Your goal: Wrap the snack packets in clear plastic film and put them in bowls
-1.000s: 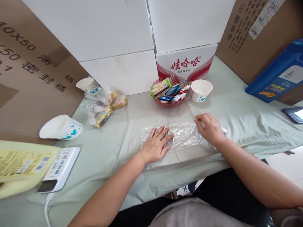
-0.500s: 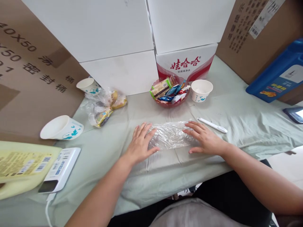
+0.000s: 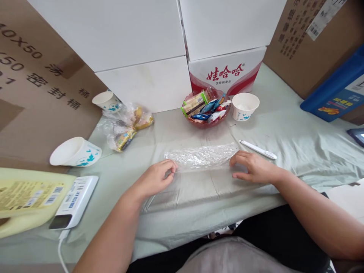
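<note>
A crinkled strip of clear plastic film point(image 3: 203, 156) lies across the middle of the cloth-covered table. At its lower left edge is my left hand point(image 3: 157, 177), the fingers curled and the thumb and index tips nearly meeting in a pinch on the film. My right hand point(image 3: 253, 167) rests by the film's right end, its fingers bent and the thumb held apart from them. Just beyond the right hand lies a white utility knife point(image 3: 258, 149).
A pink bowl point(image 3: 196, 123) of wrapped snacks and a paper cup point(image 3: 245, 108) stand behind the film. Left are two more cups, a plastic bag of snacks point(image 3: 125, 131), a white cabled device point(image 3: 75, 203) and a yellow jug point(image 3: 25, 201). Boxes point(image 3: 142, 87) line the back; a blue jug point(image 3: 335, 98) stands right.
My left hand has drawn back left and its spread fingers have curled in. My right hand has shifted slightly right, off the film's top, and more of the film now shows.
</note>
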{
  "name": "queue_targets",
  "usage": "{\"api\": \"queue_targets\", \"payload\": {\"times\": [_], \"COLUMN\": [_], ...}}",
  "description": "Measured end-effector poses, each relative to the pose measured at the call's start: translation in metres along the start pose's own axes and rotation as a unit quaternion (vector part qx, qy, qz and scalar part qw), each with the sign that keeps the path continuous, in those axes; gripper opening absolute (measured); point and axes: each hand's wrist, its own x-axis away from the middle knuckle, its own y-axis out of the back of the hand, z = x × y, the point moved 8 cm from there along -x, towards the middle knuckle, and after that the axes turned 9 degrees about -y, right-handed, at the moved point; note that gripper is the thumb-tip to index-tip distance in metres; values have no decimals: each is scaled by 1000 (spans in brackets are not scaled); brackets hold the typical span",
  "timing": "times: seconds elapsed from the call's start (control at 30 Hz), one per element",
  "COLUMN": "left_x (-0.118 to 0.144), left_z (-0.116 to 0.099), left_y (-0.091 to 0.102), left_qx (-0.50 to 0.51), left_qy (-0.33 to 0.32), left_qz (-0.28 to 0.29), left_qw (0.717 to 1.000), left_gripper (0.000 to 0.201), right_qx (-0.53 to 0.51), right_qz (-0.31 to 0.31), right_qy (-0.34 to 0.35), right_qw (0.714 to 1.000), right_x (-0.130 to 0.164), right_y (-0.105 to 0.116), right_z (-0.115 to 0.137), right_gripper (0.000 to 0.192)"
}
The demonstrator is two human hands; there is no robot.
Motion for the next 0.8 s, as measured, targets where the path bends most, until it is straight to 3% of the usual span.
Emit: {"api": "queue_targets", "payload": {"times": [0.13,0.33,0.5,0.63,0.73,0.8], "left_x": [1,1,-1,-6,-7,-7], "left_z": [17,41,48,48,47,38], "left_y": [8,3,7,3,0,4], "left_qx": [54,109,-50,-164,-192,-224], "left_qy": [60,136,182,198,205,195], "left_qz": [-34,-81,-131,-115,-89,-111], "left_qw": [996,981,973,959,956,948], "left_gripper": [8,16,11,9,10,17], "right_qx": [18,-21,18,99,155,182], "right_qz": [-10,-66,-105,-107,-109,-146], "right_qy": [-9,-160,-217,-274,-277,-252], "right_qw": [1000,985,970,951,942,939], "right_x": [-1,1,-3,-8,-9,-8], "right_y": [-1,5,2,-9,-12,-6], "right_z": [-3,-34,-42,-47,-45,-37], "right_gripper": [16,17,19,23,26,30]}}
